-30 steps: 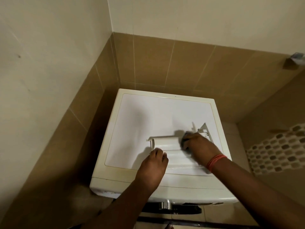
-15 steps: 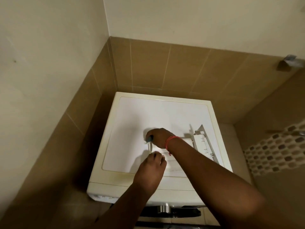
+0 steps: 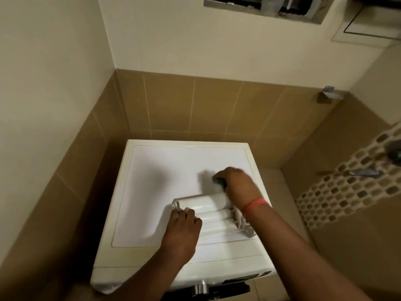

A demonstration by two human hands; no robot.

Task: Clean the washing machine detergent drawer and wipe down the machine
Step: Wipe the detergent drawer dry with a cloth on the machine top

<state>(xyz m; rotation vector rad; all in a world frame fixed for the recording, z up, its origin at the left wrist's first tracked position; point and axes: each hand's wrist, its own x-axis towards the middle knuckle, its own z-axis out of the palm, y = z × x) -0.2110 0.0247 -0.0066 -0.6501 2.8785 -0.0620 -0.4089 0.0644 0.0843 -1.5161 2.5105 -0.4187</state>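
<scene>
The white detergent drawer [image 3: 208, 208] lies on its side on top of the white washing machine [image 3: 165, 177], its front panel pointing left. My left hand [image 3: 184, 227] grips the drawer's left near corner. My right hand [image 3: 236, 183] holds a small dark green scrub pad [image 3: 219, 181] against the drawer's far right end, above the front panel. An orange band circles my right wrist. The drawer's ribbed compartments show under my right forearm.
The machine stands in a corner between brown-tiled walls on the left and behind. A mosaic tile strip with a metal tap [image 3: 364, 172] runs along the right wall. A chrome knob [image 3: 201, 288] shows on the machine's front. A window frame [image 3: 260, 7] sits high on the back wall.
My right hand swept with the pad from the drawer's right end to its left end and has now come back to the right. The camera has tilted upward. My left hand stayed on the drawer.
</scene>
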